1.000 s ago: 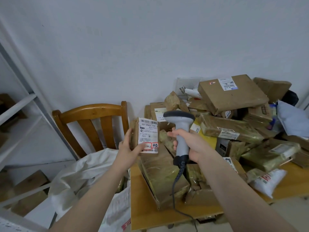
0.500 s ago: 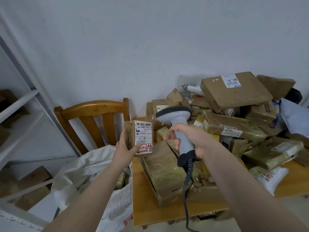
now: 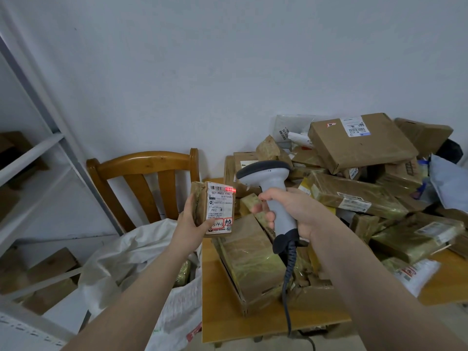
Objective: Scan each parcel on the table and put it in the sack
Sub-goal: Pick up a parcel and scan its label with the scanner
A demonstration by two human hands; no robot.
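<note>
The left hand (image 3: 188, 224) fingers clasp a small brown labelled parcel (image 3: 215, 207) while the right hand (image 3: 291, 214) fingers wrap a grey handheld scanner (image 3: 271, 188), its red beam on the barcode.

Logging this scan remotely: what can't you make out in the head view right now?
- Small parcel label: print too small to read.
- Sack contents: hidden by its folds and the left hand.
- Scanner window: faces away.
- Table pile: lower parcels buried, right end cut off.
</note>
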